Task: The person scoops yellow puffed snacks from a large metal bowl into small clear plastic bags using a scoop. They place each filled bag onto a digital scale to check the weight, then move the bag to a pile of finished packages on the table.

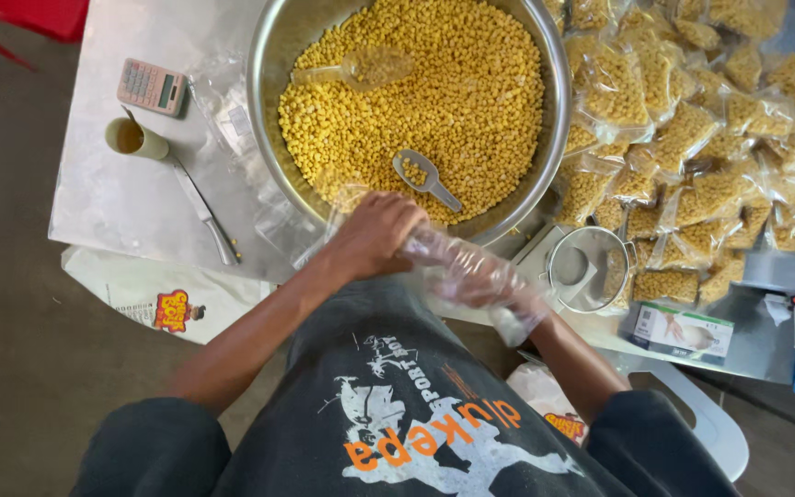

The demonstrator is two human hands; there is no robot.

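Note:
My left hand (374, 235) is closed around the cuff end of a clear plastic glove (471, 267), just in front of a big steel bowl (264, 55). My right hand (494, 290) is inside that glove; the crinkled plastic blurs its fingers. The bowl is heaped with small yellow snack pieces (471, 92). A clear plastic scoop (361, 66) and a small metal scoop (425, 177) lie on the pieces. Both hands hover over the table's near edge, above my dark printed shirt.
Several sealed clear bags of the same yellow pieces (692, 138) are piled to the right. A wire strainer (589, 269) and a glove box (683, 331) sit at the near right. On the metal table (112, 202) at left lie a pink calculator (151, 86), a cup (132, 138) and a knife (202, 210).

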